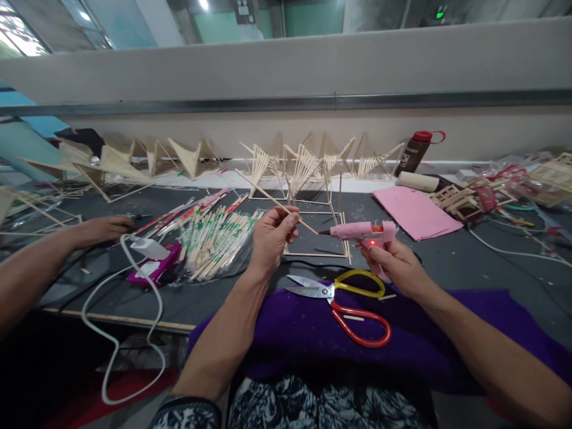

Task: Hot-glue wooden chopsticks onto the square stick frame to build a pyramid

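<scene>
Bare tabletop (469, 274) right of the glue gun (361, 232) lies open; scissors (339, 298) and chopstick bundles (214, 238) crowd centre-left

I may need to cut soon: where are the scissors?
In the head view, the scissors lie centre on the purple cloth, just below the glue gun in the right hand.

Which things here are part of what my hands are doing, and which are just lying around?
In use: stick in left hand; glue gun in right hand; probably the stick frame beneath.
Lying about: scissors, chopstick bundle, pink paper, bottle.
</scene>
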Demonstrator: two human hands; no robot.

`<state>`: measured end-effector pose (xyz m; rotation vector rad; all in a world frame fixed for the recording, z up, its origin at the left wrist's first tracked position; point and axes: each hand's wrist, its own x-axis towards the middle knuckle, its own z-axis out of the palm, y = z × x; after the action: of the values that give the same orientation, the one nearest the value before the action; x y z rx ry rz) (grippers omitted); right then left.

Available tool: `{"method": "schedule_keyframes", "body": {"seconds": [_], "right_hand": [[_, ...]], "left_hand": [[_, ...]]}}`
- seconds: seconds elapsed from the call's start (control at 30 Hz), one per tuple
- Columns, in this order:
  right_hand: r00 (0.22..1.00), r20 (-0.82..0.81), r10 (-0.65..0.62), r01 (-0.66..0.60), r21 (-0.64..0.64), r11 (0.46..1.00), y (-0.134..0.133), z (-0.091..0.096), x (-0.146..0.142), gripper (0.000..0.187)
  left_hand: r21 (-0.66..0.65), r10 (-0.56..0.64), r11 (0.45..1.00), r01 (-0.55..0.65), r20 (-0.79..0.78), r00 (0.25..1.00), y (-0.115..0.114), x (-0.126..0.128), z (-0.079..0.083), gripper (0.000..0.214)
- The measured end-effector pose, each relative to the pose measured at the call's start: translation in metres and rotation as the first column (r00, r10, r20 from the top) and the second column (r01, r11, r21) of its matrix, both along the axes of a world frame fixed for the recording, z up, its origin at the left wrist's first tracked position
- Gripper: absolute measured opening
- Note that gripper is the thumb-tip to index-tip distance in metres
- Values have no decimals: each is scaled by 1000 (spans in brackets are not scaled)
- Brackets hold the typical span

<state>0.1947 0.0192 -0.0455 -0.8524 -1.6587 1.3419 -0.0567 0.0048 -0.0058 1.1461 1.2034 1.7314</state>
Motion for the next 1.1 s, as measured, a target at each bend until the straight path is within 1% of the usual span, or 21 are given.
{"method": "schedule_keyframes", "body": {"seconds": [0.23, 0.43, 0.6, 0.77, 0.9, 1.0, 1.1], "right_hand": [[1000, 22, 8, -7, -19, 1000, -2, 3, 0, 37], [1000, 2, -9, 9, -13, 1000, -2, 2, 2, 32], [999, 40, -21, 22, -19, 1000, -2, 1, 2, 30], [998, 68, -6, 10, -55, 998, -3, 3, 1, 26], [996, 57, -63, 65, -24, 998, -5, 4, 1, 30], [998, 36, -55, 56, -10, 998, -5, 3, 0, 29], [997, 49, -55, 56, -19, 998, -4, 2, -1, 29]], "left_hand": [[-21, -9, 1000, 10, 11, 1000, 1, -1, -1, 30], [-48, -83, 995, 86, 66, 994, 3, -3, -2, 30], [-48, -110, 992, 115, 104, 989, 4, -5, -2, 30], [-51, -114, 991, 121, 119, 986, 5, -6, -2, 31], [-50, -114, 991, 121, 123, 986, 4, -6, -1, 31], [-51, -106, 992, 114, 127, 986, 4, -6, -1, 31], [-46, -107, 992, 114, 130, 986, 4, -5, -1, 32]]}}
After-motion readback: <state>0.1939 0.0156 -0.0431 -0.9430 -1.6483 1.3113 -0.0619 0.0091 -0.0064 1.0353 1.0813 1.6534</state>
